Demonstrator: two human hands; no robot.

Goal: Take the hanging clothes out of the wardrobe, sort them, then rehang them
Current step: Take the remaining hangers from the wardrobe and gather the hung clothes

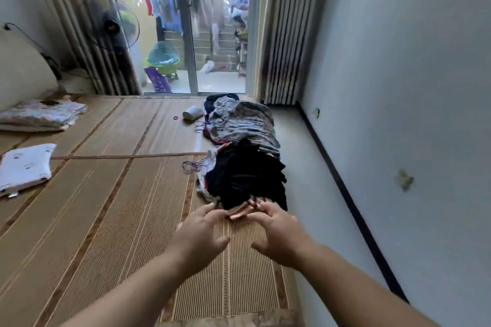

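Both hands, left hand (198, 236) and right hand (279, 233), reach spread and empty toward the clothes pile (244, 167) along the mat's (106, 207) right edge, likely to sort it

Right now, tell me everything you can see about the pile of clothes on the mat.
The pile of clothes is a long, loose heap along the right edge of the woven mat, spilling toward the pale floor. Grey patterned fabric lies at the far end, black garments nearer, striped red-and-white cloth at the near tip. Thin hanger hooks poke out leftward. Both open hands, left hand and right hand, reach its near end.
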